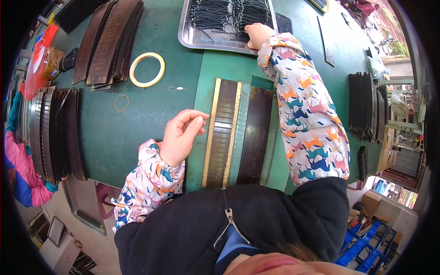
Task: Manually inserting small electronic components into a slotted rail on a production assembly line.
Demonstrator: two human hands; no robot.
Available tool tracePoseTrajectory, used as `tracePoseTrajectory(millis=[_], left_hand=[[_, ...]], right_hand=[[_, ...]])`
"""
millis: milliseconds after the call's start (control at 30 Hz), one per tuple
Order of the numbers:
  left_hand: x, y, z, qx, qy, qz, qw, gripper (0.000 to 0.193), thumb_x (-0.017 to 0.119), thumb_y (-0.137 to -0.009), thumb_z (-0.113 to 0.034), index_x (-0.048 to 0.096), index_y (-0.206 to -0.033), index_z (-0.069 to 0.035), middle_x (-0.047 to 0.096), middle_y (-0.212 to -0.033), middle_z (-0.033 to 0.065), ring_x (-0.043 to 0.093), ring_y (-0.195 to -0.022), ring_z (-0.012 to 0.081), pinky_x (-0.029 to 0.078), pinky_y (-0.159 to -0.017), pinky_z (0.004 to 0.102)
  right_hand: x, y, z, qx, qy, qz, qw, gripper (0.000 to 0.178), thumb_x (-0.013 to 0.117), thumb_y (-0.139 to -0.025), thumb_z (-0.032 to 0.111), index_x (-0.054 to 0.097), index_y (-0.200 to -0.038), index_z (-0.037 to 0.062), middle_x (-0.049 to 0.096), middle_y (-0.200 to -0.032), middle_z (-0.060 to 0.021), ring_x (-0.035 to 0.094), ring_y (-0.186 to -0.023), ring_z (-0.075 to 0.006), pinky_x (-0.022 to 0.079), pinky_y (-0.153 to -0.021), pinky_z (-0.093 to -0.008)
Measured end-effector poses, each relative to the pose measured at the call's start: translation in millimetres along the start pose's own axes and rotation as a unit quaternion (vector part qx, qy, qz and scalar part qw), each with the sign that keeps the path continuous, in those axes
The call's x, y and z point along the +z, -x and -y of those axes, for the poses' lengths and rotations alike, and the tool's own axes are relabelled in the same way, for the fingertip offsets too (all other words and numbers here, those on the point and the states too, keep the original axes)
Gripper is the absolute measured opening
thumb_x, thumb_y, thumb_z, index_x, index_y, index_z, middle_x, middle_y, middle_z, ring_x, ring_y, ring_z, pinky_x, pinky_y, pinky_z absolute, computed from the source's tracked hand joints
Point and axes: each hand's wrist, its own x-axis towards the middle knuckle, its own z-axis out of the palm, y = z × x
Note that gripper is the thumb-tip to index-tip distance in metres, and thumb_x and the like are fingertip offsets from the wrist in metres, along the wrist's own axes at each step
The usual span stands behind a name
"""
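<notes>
My right hand [259, 35] reaches over the near right side of a metal tray [195, 42], its fingers curled beside the heap of thin black wire-like pieces [213, 16] with pale ends. Its fingertips are partly hidden, so what they hold does not show. With thumb and fingers drawn together, my left hand [179, 137] hovers just left of a long dark slotted strip [223, 133] with yellow edges. Anything in that pinch is too small to see. Alongside that strip lies a plain dark strip [255, 133], both on a green mat [201, 82].
A tape roll [161, 73] and a rubber band [121, 110] lie left of the mat. Dark strips are stacked at the upper left [112, 41], far left [73, 133] and right [362, 107]. Another person's colourful sleeve [27, 169] shows at the left edge.
</notes>
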Motion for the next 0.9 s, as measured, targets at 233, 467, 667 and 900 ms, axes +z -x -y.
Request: tracePoseTrajectory(millis=[233, 467, 667, 900], left_hand=[[0, -1, 3, -0.005, -0.015, 0.003, 1.000, 0.017, 0.056, -0.097, -0.014, 0.066, -0.105, -0.002, 0.062, -0.085, 0.0000, 0.058, -0.077, 0.0084, 0.049, -0.072, 0.0237], [3, 0, 7, 0.004, -0.024, 0.009, 1.000, 0.018, 0.055, -0.096, -0.012, 0.065, -0.103, 0.000, 0.063, -0.086, 0.0036, 0.059, -0.073, 0.0101, 0.049, -0.069, 0.0241], [19, 3, -12, -0.015, 0.010, 0.043, 0.999, 0.019, 0.056, -0.096, -0.013, 0.065, -0.106, 0.001, 0.064, -0.086, 0.0038, 0.059, -0.073, 0.0102, 0.049, -0.068, 0.0242], [87, -17, -16, -0.032, 0.019, 0.147, 0.988, 0.021, 0.063, -0.092, -0.008, 0.063, -0.111, 0.002, 0.067, -0.087, 0.0056, 0.062, -0.074, 0.0104, 0.052, -0.068, 0.0247]], right_hand=[[5, 18, 5, 0.026, -0.012, -0.072, 0.997, 0.019, 0.056, -0.080, 0.014, 0.063, -0.096, 0.0061, 0.069, -0.093, -0.0160, 0.064, -0.093, -0.0372, 0.052, -0.081, -0.0467], [-4, 47, -8, -0.009, 0.098, -0.143, 0.985, 0.015, 0.053, -0.084, 0.012, 0.061, -0.096, 0.0065, 0.068, -0.091, -0.0165, 0.065, -0.084, -0.0378, 0.051, -0.076, -0.0486], [-10, 152, 38, 0.003, -0.262, -0.307, 0.915, 0.012, 0.053, -0.094, 0.015, 0.056, -0.097, 0.0044, 0.064, -0.079, -0.0158, 0.062, -0.072, -0.0349, 0.048, -0.065, -0.0408], [34, 270, 96, -0.012, -0.662, -0.098, 0.743, 0.015, 0.053, -0.097, 0.015, 0.054, -0.096, -0.0001, 0.057, -0.074, -0.0132, 0.052, -0.064, -0.0232, 0.045, -0.064, -0.0314]])
